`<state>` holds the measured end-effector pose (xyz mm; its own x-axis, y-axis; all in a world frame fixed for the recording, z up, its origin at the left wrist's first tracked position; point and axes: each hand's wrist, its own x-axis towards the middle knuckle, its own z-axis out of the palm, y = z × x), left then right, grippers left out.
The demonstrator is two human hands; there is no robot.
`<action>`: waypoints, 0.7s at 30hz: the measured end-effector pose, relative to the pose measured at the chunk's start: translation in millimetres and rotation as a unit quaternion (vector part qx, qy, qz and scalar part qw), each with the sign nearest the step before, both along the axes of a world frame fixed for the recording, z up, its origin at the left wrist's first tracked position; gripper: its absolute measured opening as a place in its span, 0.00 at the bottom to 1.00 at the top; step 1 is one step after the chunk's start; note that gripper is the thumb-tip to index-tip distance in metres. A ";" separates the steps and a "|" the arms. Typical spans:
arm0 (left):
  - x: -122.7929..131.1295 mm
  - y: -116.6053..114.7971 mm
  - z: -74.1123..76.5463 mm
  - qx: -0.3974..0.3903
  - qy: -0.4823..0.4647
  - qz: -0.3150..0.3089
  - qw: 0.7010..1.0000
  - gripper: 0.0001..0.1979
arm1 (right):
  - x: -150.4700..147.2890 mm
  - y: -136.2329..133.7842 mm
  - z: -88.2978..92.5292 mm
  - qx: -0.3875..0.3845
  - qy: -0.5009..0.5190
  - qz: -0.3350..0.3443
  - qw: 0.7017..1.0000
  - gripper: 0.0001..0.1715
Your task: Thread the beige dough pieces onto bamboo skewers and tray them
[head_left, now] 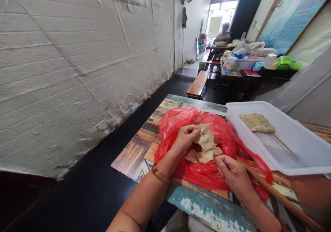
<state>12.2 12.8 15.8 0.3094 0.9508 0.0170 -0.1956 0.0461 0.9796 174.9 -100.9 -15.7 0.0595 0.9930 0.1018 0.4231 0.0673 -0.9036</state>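
A red plastic bag [178, 121] lies spread on the wood-patterned table [134, 149]. Over it my left hand [186, 137] pinches the upper end of a pale, wavy-edged flat food piece [207, 140]. My right hand [231, 170], fingers closed, is at the lower right edge of the same pale pieces. Another pale piece [191, 156] rests on the bag to the left. Thin wooden sticks [281, 197] lie beside and under my right forearm. In the white tray [305, 147] at the right, flat pieces [256, 122] sit on several skewers.
Beyond the table stands a wooden bench [198, 83]. Farther back, a dark table [232, 74] carries bags, a box and green bowls [284, 63]. A person [222, 37] sits near the bright doorway. A white brick-pattern wall [77, 69] runs along the left.
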 end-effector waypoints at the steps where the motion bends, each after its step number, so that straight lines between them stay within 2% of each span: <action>1: 0.2 0.4 -1.1 -0.008 -0.007 -0.003 1.000 0.16 | -0.1 0.5 0.1 0.002 0.006 0.001 1.000 0.20; 8: 2.4 1.2 -0.5 -0.048 -0.098 -0.004 0.994 0.16 | 1.2 2.0 -0.5 0.012 0.016 -0.005 1.000 0.20; 14: 4.8 -2.7 -0.2 -0.110 -0.178 -0.064 0.976 0.16 | 0.7 3.7 -0.1 0.035 -0.035 -0.007 0.999 0.21; 21: 2.6 -1.0 -0.1 -0.118 -0.172 -0.004 0.978 0.17 | 0.6 3.8 -1.5 0.016 -0.049 0.001 0.999 0.19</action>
<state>14.8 11.8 15.7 0.3322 0.9380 -0.0992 -0.5096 0.2670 0.8179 175.4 -97.1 -17.2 0.0459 0.9891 0.1397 0.5099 0.0971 -0.8548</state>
